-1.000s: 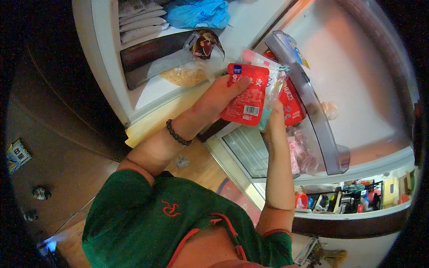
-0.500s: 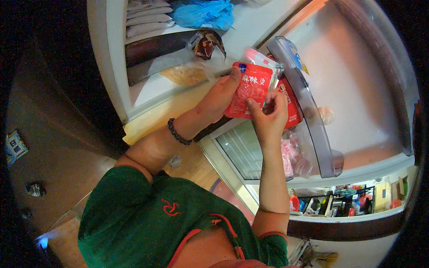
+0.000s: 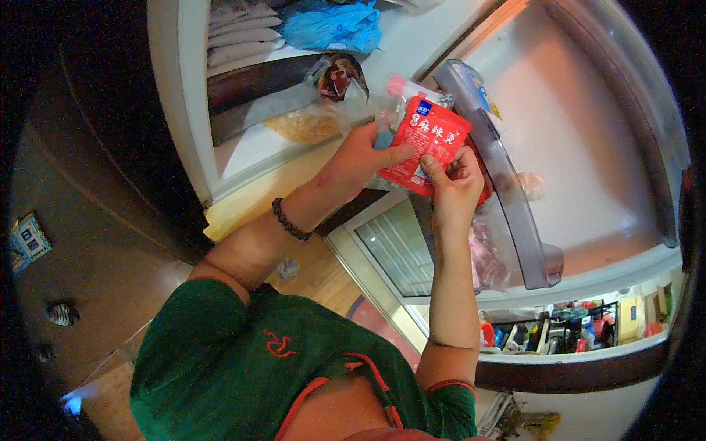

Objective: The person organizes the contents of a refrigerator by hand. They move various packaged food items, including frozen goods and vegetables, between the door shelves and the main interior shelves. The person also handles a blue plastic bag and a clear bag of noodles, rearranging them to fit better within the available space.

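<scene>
A flat red seasoning packet (image 3: 432,136) with white lettering and a small blue patch is held up in front of the fridge by both hands. My left hand (image 3: 371,152), with a dark bead bracelet (image 3: 291,220) on its wrist, has its thumb across the packet's left edge; its other fingers are partly hidden. At the lower right edge, my right hand (image 3: 457,178) pinches the packet between thumb and fingers. A pink and clear plastic package (image 3: 401,88) shows behind the packet's upper left; I cannot tell whether a hand holds it.
The fridge door stands open at the right with a clear door shelf (image 3: 507,184). Pink plastic bags (image 3: 487,253) are by its lower part. Fridge shelves hold a blue plastic bag (image 3: 334,26), a brown package (image 3: 342,77) and a bag of yellowish food (image 3: 305,125). An open compartment (image 3: 566,356) with small items lies lower right.
The red packet has tilted clockwise and shifted slightly right. My left thumb has slid from its upper left corner down to its lower left part. My right hand has moved slightly right.
</scene>
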Motion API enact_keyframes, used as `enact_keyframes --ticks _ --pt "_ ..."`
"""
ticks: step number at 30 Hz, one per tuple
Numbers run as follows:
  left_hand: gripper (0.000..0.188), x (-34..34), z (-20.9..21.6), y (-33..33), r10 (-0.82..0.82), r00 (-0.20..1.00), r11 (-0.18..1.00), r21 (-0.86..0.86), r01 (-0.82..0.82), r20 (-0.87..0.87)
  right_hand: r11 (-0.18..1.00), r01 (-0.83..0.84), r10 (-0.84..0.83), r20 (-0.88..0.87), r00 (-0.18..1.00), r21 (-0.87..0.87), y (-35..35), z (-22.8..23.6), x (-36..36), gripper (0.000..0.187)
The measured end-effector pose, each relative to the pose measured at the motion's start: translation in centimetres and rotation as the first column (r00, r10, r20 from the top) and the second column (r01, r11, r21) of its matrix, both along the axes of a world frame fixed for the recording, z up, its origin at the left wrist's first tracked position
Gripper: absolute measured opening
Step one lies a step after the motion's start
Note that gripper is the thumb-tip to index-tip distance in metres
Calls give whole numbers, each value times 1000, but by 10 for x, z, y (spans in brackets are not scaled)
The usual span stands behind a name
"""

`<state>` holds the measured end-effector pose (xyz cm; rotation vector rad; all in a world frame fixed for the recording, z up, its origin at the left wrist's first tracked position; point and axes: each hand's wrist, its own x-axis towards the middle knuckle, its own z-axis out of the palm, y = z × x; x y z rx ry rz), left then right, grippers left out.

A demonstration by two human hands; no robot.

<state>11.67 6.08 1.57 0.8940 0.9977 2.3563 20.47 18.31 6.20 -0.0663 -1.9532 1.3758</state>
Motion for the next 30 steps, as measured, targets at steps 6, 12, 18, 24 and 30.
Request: enact_keyframes --ticks 6,12,18,24,30 --pt "48 5 6 7 126 992 992 1 -126 3 980 17 -19 9 1000 197 10 3 2 21" --pt "33 3 -2 19 124 990 988 79 -130 72 944 99 -95 -26 995 316 10 7 5 13" --pt "27 -1 -10 24 92 970 983 133 -124 225 979 132 -113 -122 986 158 17 9 9 17" --pt "24 -5 -11 20 254 950 958 87 -273 182 878 353 -235 -351 906 324 7 15 20 13" --pt "33 6 -7 13 -326 940 820 525 227 103 465 267 -188 -200 961 844 -31 1 -13 24"
